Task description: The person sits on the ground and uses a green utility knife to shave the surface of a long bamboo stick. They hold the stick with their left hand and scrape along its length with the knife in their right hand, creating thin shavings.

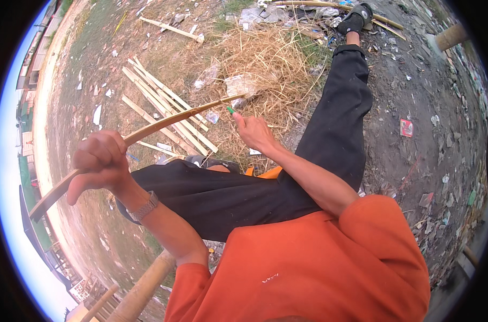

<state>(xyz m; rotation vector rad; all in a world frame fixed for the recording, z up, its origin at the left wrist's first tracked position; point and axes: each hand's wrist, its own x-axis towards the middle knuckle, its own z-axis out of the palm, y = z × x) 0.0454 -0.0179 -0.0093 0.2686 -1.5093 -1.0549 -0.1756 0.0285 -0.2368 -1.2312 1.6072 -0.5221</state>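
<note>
My left hand (100,161), with a watch (145,207) on its wrist, is closed round a long split bamboo strip (163,121). The strip slants up to the right, its far end in front of the straw, and its near end sticks out to the left past my fist. Just below that far end is my right hand (254,131), fingers curled in. A small bright green piece (230,110) pokes out from its thumb side. The rest of that thing is hidden in my grip, so its kind cannot be made out.
Several pale bamboo strips (163,99) lie crossed on the ground ahead of my bent left leg. Dry straw (265,70) is heaped beyond my right hand. My right leg (338,107) stretches out to the far right. A thick bamboo pole (145,287) stands behind my left elbow. Litter dots the dirt.
</note>
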